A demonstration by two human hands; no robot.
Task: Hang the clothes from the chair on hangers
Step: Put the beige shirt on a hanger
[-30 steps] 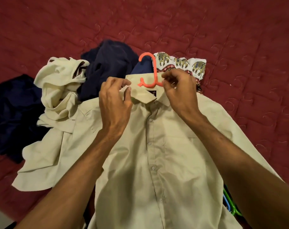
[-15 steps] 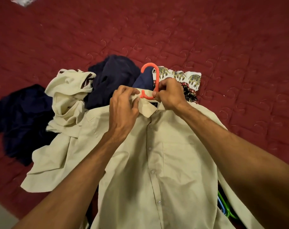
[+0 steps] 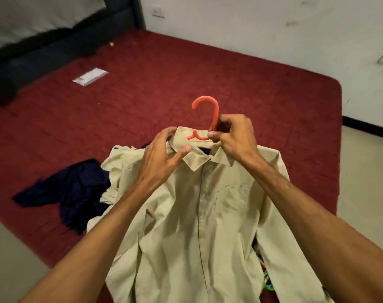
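A beige button-up shirt point(image 3: 199, 215) hangs on an orange plastic hanger point(image 3: 210, 112), lifted off the red bed in front of me. My right hand point(image 3: 234, 136) grips the hanger's stem just below the hook, at the collar. My left hand point(image 3: 162, 154) pinches the left side of the collar between thumb and fingers. The hanger's arms are hidden inside the shirt. Another beige garment point(image 3: 118, 162) and a dark navy garment point(image 3: 70, 193) lie on the bed behind the shirt, to the left.
The red quilted bedspread point(image 3: 186, 73) stretches ahead to a white wall point(image 3: 251, 25). A dark headboard point(image 3: 44, 53) stands at far left, a small white packet point(image 3: 90, 76) on the bed. Green and blue hangers point(image 3: 268, 283) peek out at lower right. Pale floor point(image 3: 365, 182) lies right.
The shirt on its hanger has come up off the bed and the view has tilted upward, showing the wall. My right hand closed round the hanger's stem; the patterned cloth is now hidden.
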